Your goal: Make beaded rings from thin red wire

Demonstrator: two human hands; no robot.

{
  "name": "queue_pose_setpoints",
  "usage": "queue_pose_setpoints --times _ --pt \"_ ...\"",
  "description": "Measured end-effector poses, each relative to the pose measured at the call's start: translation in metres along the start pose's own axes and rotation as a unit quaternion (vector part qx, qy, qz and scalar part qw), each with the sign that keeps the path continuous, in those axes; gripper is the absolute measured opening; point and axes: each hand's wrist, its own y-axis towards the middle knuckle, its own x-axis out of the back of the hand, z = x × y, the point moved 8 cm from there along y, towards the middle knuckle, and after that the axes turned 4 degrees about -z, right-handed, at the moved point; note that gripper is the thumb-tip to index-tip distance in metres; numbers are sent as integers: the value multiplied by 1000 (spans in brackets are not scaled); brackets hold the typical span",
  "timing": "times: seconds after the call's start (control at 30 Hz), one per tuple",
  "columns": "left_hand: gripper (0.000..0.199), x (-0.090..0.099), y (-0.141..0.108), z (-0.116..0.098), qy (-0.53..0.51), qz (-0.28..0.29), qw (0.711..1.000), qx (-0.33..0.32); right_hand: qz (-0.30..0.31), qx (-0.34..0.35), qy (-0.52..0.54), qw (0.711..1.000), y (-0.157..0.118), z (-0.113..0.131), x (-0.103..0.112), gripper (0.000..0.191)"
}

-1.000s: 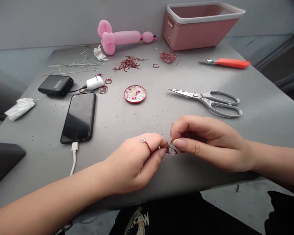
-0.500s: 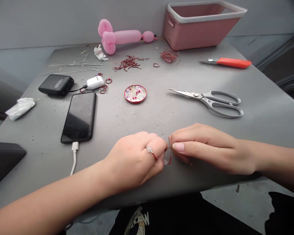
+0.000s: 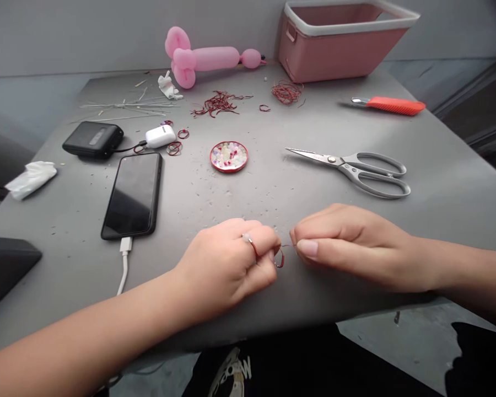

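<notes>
Just above the table's near edge, my left hand is closed in a pinch on a small red wire ring, most of it hidden by the fingers. A finger of that hand wears another red ring with a pale bead. My right hand is closed too, its thumb and forefinger pinching the end of a thin wire that spans the small gap between the hands. Beyond them lies a red-rimmed lid full of small pale and red beads.
Grey scissors and an orange-handled cutter lie on the right. A phone, a power bank and a white case are left. Behind are red wire scraps, a wire coil, a pink balloon and a pink bin.
My right hand has drawn slightly away to the right, widening the gap and showing more of the wire. My left hand has turned a little, and less of the ring's bead shows.
</notes>
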Motion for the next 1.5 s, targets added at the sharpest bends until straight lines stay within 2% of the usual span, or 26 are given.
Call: queue_pose_setpoints --times 0.13,0.2,0.4,0.5,0.6,0.77,0.97,1.2,1.37,1.5 --pt "17 4 5 8 -170 -15 984 50 -68 12 72 995 -1 -1 19 28" --pt "18 4 7 8 -229 -5 971 71 -80 27 125 989 0 -1 23 27" --pt "18 -8 6 10 -391 68 904 160 14 75 345 935 7 1 9 33" --pt "17 -13 3 11 -446 90 870 191 0 54 354 934 8 -2 10 35" --pt "16 -14 0 17 -459 83 857 220 -12 53 318 947 6 0 13 36" --pt "24 -13 -4 22 -417 91 875 228 -1 51 295 954 4 2 13 37" --pt "23 -11 -1 17 -385 92 893 216 2 35 295 955 4 1 10 37" --pt "20 -6 1 10 -352 73 920 155 -9 14 315 949 6 -1 10 39" --pt "18 -8 1 4 -292 97 940 144 22 56 241 969 5 10 5 35" --pt "21 -6 3 -8 -199 85 975 54 50 72 176 981 4 17 -1 30"
